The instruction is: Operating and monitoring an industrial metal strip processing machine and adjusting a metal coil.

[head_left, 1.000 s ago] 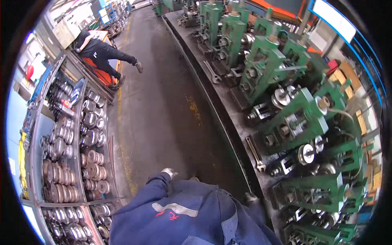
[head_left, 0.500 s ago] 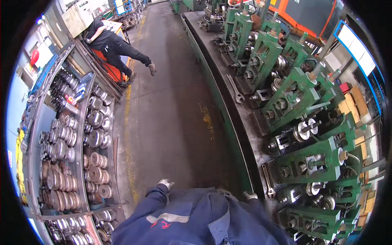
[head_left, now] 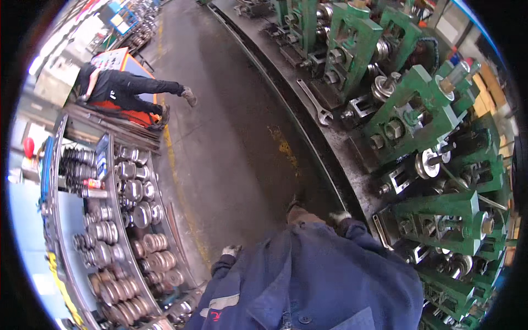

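Observation:
My left hand (head_left: 232,251), in a light glove, hangs low beside my dark blue jacket, over the floor. Nothing shows in it, but its fingers are too small and blurred to read. My right hand (head_left: 339,216), also gloved, is beside the dark edge of the long green machine bed (head_left: 352,199); whether it touches the edge, I cannot tell. Its fingers are not clear either. A large wrench (head_left: 315,103) lies on the bed ahead of that hand. A second wrench (head_left: 380,231) lies closer, right of my right sleeve.
Green roller stands (head_left: 404,124) line the bed on the right. Along the left, a metal rack (head_left: 113,190) holds many steel rollers (head_left: 133,192). A person in dark clothes (head_left: 129,85) leans by an orange cabinet ahead left. Between them runs a grey floor aisle (head_left: 231,148) with worn yellow lines.
My view has shifted and turned, so the rack and machine stand differently in it. My right hand shows farther forward, and one of my shoes has come into view. The other person remains leaning.

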`<state>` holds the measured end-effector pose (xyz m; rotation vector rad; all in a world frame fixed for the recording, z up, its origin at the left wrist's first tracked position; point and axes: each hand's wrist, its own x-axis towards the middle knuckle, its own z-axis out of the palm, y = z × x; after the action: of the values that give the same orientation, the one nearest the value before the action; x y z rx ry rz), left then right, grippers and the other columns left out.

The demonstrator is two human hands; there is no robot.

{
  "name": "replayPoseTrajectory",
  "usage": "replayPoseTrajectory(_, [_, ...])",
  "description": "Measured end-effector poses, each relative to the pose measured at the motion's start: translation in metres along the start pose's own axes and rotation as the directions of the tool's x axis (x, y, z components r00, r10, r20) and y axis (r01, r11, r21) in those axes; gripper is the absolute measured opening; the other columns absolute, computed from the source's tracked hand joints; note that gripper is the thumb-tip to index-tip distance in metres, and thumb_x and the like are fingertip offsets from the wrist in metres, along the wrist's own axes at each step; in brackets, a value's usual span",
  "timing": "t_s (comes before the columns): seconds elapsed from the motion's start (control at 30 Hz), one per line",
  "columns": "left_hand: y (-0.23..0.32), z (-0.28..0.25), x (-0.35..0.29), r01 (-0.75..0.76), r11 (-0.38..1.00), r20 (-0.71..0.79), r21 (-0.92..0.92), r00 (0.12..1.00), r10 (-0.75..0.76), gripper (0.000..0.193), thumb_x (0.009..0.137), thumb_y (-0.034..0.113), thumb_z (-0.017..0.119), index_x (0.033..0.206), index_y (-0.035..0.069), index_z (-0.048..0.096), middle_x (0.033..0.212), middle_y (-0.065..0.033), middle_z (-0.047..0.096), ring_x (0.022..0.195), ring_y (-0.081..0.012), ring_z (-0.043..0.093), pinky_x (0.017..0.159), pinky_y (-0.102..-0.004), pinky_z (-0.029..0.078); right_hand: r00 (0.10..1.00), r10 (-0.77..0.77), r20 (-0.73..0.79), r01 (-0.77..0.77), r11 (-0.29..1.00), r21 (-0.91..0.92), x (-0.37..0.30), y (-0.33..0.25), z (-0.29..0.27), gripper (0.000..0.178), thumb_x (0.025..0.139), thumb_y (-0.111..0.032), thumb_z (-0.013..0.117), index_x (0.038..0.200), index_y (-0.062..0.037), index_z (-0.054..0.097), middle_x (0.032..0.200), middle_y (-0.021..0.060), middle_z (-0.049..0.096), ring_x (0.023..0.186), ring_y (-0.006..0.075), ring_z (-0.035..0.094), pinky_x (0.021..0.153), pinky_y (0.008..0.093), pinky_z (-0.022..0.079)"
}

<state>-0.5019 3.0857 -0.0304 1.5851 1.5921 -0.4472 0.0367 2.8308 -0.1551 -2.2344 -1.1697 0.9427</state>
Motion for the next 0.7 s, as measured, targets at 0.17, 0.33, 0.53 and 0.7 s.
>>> replayPoseTrajectory(0.17, [0.059, -0.066, 0.012, -0.326, 0.916, -0.152, 0.234, 0.918, 0.366, 0.031, 0.087, 0.035, 0.057, 0.084, 0.005, 0.067, 0.083, -0.0165, 0.068, 0.078, -0.0288, 0.066, 0.067, -0.0398, 0.052, 0.886, 0.462, 0.051, -0.464, 0.877, 0.123, 0.116, -0.135, -0.07, 0.068, 0.075, -0.05, 0.071, 0.115, 0.0042, 0.061, 0.111, 0.0222, 0.064, 0.105, 0.033, 0.061, 0.089, 0.0383, 0.048])
replayPoseTrajectory(0.33, [0.177, -0.136, 0.045, -0.126, 0.949, -0.034, -0.288, 0.992, 0.121, 0.026, 0.09, 0.022, 0.055, 0.072, 0.002, 0.061, 0.063, -0.0086, 0.06, 0.056, -0.0178, 0.059, 0.048, -0.0309, 0.044, 0.827, 0.479, 0.294, -0.547, 0.807, 0.223, 0.18, -0.154, -0.107, 0.068, 0.077, -0.059, 0.062, 0.109, 0.0012, 0.066, 0.113, 0.0234, 0.063, 0.113, 0.0327, 0.057, 0.094, 0.0394, 0.043])
replayPoseTrajectory(0.53, [0.235, -0.172, 0.099, 0.052, 0.949, 0.075, -0.311, 0.997, -0.03, 0.021, 0.088, 0.018, 0.059, 0.088, -0.003, 0.064, 0.07, -0.0087, 0.064, 0.061, -0.0179, 0.06, 0.053, -0.0308, 0.047, 0.802, 0.582, 0.133, -0.593, 0.747, 0.302, 0.208, -0.111, -0.084, 0.056, 0.078, -0.05, 0.068, 0.098, 0.0017, 0.068, 0.09, 0.0174, 0.069, 0.085, 0.0286, 0.067, 0.077, 0.0385, 0.051])
replayPoseTrajectory(0.7, [0.217, -0.213, 0.201, -0.247, 0.96, 0.118, 0.129, 0.965, 0.232, 0.033, 0.087, 0.026, 0.061, 0.1, -0.004, 0.065, 0.082, -0.0127, 0.067, 0.068, -0.0198, 0.063, 0.063, -0.0318, 0.051, 0.831, 0.553, -0.056, -0.501, 0.789, 0.355, 0.192, -0.139, -0.09, 0.061, 0.076, -0.044, 0.071, 0.113, 0.0043, 0.061, 0.106, 0.0203, 0.066, 0.1, 0.0294, 0.062, 0.085, 0.0373, 0.047])
